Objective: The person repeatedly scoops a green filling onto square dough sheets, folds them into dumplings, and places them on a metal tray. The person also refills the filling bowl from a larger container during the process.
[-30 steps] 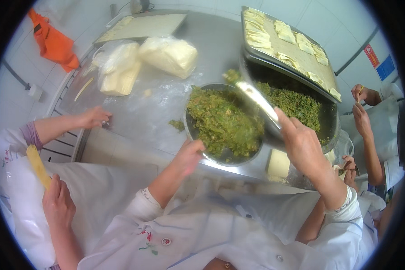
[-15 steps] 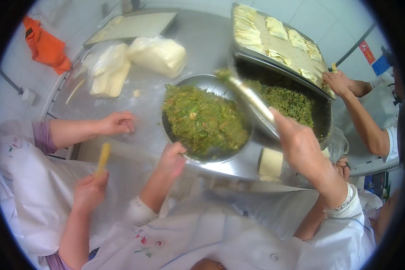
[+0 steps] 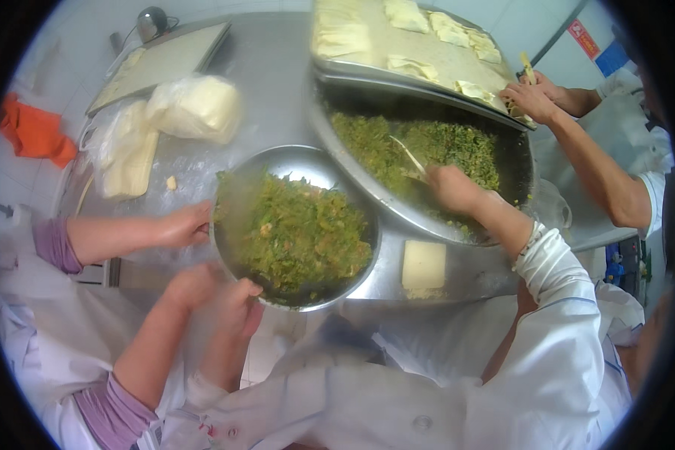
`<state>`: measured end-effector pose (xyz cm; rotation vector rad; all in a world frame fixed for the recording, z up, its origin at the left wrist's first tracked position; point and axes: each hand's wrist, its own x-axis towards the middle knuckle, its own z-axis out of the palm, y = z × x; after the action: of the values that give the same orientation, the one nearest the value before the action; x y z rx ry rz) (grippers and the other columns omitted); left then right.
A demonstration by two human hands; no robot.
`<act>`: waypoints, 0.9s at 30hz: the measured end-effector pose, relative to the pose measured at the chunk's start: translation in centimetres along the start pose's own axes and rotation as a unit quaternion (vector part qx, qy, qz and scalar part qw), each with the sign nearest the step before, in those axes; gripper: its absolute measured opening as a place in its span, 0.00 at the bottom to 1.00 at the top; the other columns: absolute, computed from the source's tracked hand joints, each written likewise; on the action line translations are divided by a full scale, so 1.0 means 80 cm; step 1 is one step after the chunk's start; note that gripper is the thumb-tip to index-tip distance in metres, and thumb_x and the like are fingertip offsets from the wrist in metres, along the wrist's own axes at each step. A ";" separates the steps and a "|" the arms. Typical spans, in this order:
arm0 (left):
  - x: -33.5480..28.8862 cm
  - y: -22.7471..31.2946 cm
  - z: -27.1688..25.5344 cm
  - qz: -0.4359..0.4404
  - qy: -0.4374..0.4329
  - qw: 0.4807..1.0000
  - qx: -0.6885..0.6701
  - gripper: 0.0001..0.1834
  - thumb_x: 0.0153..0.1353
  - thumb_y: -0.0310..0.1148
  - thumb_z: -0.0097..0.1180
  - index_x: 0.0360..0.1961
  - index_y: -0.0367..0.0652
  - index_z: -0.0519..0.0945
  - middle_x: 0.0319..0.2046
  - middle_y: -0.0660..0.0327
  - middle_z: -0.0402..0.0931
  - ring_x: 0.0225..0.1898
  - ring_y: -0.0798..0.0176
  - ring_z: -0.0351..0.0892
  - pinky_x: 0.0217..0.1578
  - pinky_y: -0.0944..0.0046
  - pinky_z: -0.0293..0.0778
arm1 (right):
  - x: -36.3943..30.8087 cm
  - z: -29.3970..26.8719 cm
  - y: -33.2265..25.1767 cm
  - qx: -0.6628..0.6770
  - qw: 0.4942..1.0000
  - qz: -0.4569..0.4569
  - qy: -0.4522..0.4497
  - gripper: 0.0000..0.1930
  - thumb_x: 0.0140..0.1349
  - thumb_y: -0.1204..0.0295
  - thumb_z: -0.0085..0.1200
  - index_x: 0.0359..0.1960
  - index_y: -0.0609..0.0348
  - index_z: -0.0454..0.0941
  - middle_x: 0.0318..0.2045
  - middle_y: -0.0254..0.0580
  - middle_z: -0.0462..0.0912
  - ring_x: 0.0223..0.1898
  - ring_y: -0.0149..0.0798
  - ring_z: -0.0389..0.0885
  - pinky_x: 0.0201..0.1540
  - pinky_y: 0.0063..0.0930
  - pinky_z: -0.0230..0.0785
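My left hand [image 3: 241, 307] is closed on the near left rim of a round steel bowl [image 3: 330, 298]. A heap of moist chopped green filling [image 3: 300, 232] fills most of it. My right hand [image 3: 461, 189] reaches into a large deep metal pan [image 3: 367, 193] at the right, closed around a shiny metal scoop-like utensil [image 3: 406, 154]. Only a thin pale edge of the utensil shows; its exact kind is unclear. More finely chopped green filling [image 3: 457, 154] lies around it. A co-worker's hand [image 3: 187, 223] is at the bowl's left rim, another [image 3: 195, 285] beside my left hand.
A tray of folded pastries [image 3: 427, 45] overlaps the pan's far side. Another person's hands [image 3: 532, 97] work at its right end with a yellow stick. A pale dough block [image 3: 424, 264] lies near the front edge. Bagged dough [image 3: 195, 109] and a pale board [image 3: 161, 64] stand back left.
The view has shifted right. My right hand has lowered the utensil from above the bowl's right side into the pan. The co-worker's hands have come to the bowl, which sits nearer me.
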<state>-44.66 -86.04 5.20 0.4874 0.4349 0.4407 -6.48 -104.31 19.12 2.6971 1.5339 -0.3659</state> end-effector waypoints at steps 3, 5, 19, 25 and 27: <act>-0.006 0.010 0.010 -0.028 0.006 1.000 -0.001 0.24 0.49 0.24 0.49 0.51 0.31 0.71 0.47 0.55 0.76 0.48 0.57 0.76 0.52 0.57 0.71 | -0.008 0.003 -0.014 0.076 0.997 -0.011 -0.032 0.11 0.66 0.70 0.43 0.31 0.65 0.72 0.22 0.57 0.77 0.25 0.56 0.76 0.31 0.45 0.67; -0.007 0.014 0.013 -0.047 0.040 0.998 0.024 0.22 0.50 0.22 0.49 0.49 0.31 0.72 0.45 0.56 0.76 0.46 0.58 0.76 0.50 0.57 0.71 | -0.015 -0.001 -0.023 0.123 0.990 0.022 -0.065 0.12 0.67 0.68 0.42 0.31 0.65 0.71 0.18 0.50 0.75 0.21 0.48 0.75 0.29 0.39 0.66; -0.002 0.015 -0.009 0.057 0.012 0.998 0.014 0.21 0.50 0.22 0.47 0.48 0.34 0.73 0.43 0.59 0.76 0.44 0.61 0.76 0.49 0.60 0.71 | -0.058 -0.084 -0.078 0.336 0.917 0.176 -0.122 0.12 0.71 0.66 0.39 0.40 0.61 0.72 0.17 0.28 0.67 0.16 0.24 0.60 0.19 0.20 0.56; -0.010 0.032 -0.024 0.044 0.025 0.999 0.015 0.18 0.50 0.22 0.47 0.45 0.34 0.74 0.41 0.59 0.76 0.43 0.62 0.76 0.48 0.60 0.70 | -0.067 -0.070 -0.093 0.300 0.947 0.116 -0.024 0.16 0.71 0.66 0.39 0.54 0.60 0.71 0.17 0.29 0.67 0.16 0.25 0.63 0.20 0.22 0.59; 0.002 0.024 -0.011 0.004 0.014 1.000 -0.001 0.18 0.50 0.21 0.47 0.44 0.34 0.75 0.40 0.60 0.77 0.42 0.62 0.76 0.48 0.60 0.70 | -0.074 -0.067 -0.101 0.238 0.968 0.080 0.021 0.16 0.71 0.67 0.40 0.54 0.61 0.71 0.16 0.32 0.68 0.16 0.26 0.64 0.21 0.23 0.60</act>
<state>-45.51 -84.15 5.45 0.4814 0.4590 0.4560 -15.20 -104.48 26.40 3.1761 1.3651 -0.7615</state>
